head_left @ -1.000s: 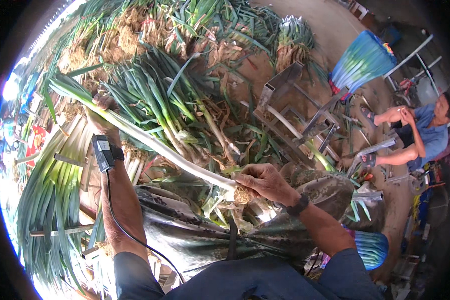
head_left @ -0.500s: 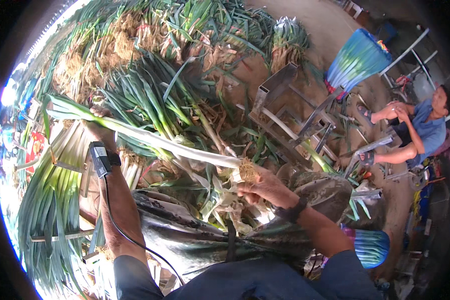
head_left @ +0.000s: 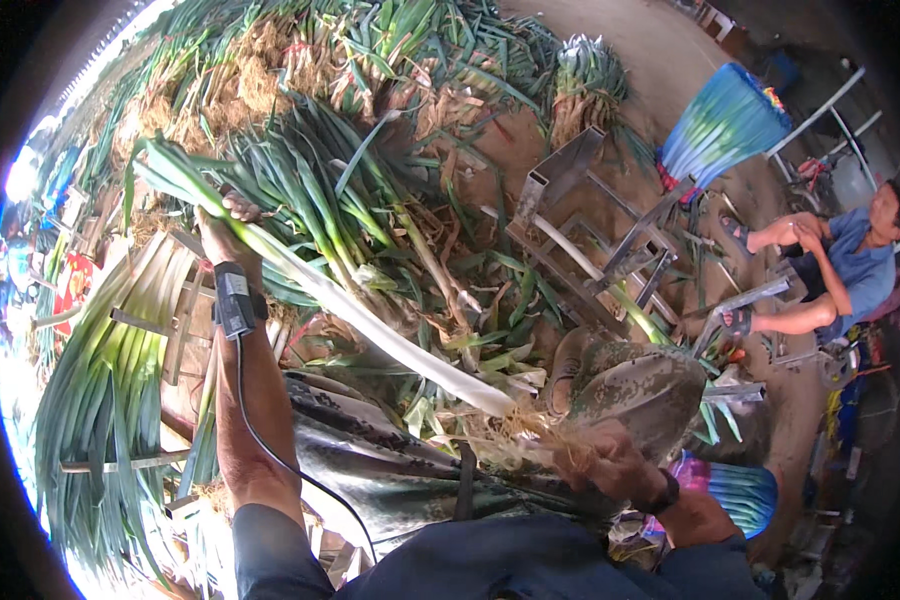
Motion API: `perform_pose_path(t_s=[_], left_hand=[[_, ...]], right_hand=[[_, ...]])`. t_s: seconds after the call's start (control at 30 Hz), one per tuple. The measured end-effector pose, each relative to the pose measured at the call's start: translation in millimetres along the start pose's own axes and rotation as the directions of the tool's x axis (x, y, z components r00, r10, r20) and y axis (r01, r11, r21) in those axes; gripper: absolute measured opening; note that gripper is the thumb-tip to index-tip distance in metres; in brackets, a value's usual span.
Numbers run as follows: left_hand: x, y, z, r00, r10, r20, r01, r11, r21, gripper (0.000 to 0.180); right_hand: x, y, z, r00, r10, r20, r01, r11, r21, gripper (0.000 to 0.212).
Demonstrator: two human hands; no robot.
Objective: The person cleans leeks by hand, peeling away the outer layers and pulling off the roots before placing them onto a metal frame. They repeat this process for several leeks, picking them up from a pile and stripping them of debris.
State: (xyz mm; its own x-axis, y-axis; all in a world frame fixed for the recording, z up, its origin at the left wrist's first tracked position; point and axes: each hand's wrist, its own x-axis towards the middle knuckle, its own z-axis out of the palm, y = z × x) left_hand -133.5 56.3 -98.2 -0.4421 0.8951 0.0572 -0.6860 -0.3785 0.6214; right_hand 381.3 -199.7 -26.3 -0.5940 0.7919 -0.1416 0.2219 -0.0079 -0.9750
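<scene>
A long green onion slants across in front of me, its green leaves at the upper left and its shaggy roots at the lower right. My left hand is wrapped round it just below the leaves. My right hand is beyond the root end, over my right knee, and smeared by motion, so its fingers do not show clearly. Pale, wispy skin stretches between the roots and that hand; whether the fingers grip it is hidden by blur. Trimmed green onions lie in a fan at my left on a metal rack.
Untrimmed green onions are heaped ahead. A metal frame stands right of centre. Bagged bundles are at the far right, another near my right arm. A seated person is at the right.
My right hand has moved right and down, away from the roots. The green onion's root end has dropped and tilted more steeply. My left hand has shifted slightly right.
</scene>
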Motion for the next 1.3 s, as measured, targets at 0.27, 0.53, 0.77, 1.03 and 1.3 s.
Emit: perform_pose_path(t_s=[0.27, 0.53, 0.77, 1.03, 1.3], left_hand=[[30, 49, -57, 0.982, 0.161, -0.102, -0.134, 0.963, 0.232, 0.062], [4, 20, 1, 0.965, 0.202, -0.164, -0.191, 0.978, 0.084, 0.059], [11, 46, -27, 0.987, 0.160, -0.015, -0.160, 0.987, 0.027, 0.050], [0, 32, -10, 0.984, 0.130, 0.120, -0.117, 0.987, -0.109, 0.052], [-8, 30, 9, 0.980, 0.190, -0.053, -0.190, 0.982, 0.000, 0.061]], right_hand=[[-80, 10, -9, 0.900, 0.197, -0.389, -0.087, 0.955, 0.284, 0.048], [38, -12, -1, 0.923, 0.355, 0.147, -0.109, 0.607, -0.787, 0.028], [118, -35, -9, 0.839, -0.541, -0.049, 0.360, 0.622, -0.696, 0.026], [152, -34, -22, 0.978, -0.177, -0.108, 0.100, 0.859, -0.502, 0.018], [155, -18, -22, 0.965, -0.262, 0.001, 0.225, 0.826, -0.516, 0.014]])
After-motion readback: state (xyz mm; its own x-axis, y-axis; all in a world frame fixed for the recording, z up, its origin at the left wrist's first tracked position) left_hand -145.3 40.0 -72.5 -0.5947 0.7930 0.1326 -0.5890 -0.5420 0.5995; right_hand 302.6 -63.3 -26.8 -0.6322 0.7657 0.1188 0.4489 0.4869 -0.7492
